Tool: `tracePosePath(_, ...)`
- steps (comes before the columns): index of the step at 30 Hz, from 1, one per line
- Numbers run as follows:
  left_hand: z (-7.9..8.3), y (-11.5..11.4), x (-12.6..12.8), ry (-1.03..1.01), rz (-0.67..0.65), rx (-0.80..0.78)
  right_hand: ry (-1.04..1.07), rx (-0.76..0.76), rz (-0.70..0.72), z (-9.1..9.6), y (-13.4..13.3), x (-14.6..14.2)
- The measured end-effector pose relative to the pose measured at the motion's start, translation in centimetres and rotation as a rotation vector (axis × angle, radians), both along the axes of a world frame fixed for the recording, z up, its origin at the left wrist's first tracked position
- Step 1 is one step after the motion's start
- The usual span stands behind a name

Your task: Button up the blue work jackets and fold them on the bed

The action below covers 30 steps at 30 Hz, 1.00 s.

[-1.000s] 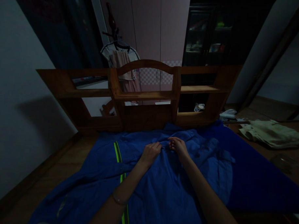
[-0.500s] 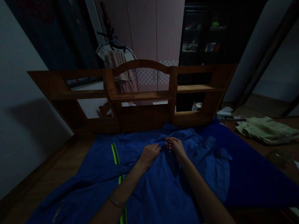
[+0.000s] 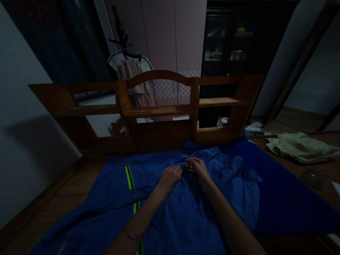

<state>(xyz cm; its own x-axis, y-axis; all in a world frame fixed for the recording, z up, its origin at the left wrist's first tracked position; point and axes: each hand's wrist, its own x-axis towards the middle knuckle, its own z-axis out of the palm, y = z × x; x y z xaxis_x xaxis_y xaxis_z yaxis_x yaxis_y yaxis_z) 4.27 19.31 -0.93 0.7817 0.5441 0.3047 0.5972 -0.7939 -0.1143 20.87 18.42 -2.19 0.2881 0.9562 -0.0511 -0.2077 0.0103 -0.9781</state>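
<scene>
A blue work jacket (image 3: 173, 213) with a yellow-green reflective stripe (image 3: 129, 177) lies spread out in front of me. Near its upper middle, my left hand (image 3: 171, 176) is closed on the jacket's cloth, knuckles up. Just to the right, my right hand (image 3: 197, 166) has its fingers curled together in a pinch on the same cloth. A small gap separates the two hands, and the fabric is bunched between them. Exactly which part of the jacket the fingertips grip is hidden in the dim light.
Beyond the jacket stands a wooden headboard with shelves (image 3: 158, 111). A darker blue cloth (image 3: 284, 201) lies under it at the right. Folded pale-green fabric (image 3: 303, 148) and a glass bowl (image 3: 313, 178) are on a brown surface at right. Clothes hang on a rack (image 3: 131, 69) behind.
The view has shifted slightly. Both hands stay at nearly the same place on the jacket, with only small finger movement.
</scene>
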Motion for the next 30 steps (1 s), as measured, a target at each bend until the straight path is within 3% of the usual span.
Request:
tracePosePath(6,0.1,0.3,-0.5,0.016,-0.047,-0.012,-0.173,0.038,-0.031,0.0,0.1,0.2)
tracePosePath(14,0.3,-0.2,-0.2,-0.036,-0.002,-0.023,-0.613,0.097,-0.093,0.5,-0.9,0.0)
tracePosePath(18,0.4,-0.2,-0.6,-0.108,0.041,-0.047,-0.748,0.104,-0.040,0.9,-1.3,-0.2)
tracePosePath(23,0.0,0.1,-1.1,-0.312,0.239,-0.123,-0.939,0.242,0.159,2.3,-2.0,-0.3)
tracePosePath(30,-0.7,1.0,-1.2,-0.412,0.256,-0.269,-1.206,0.269,0.148,1.7,-2.4,-0.9)
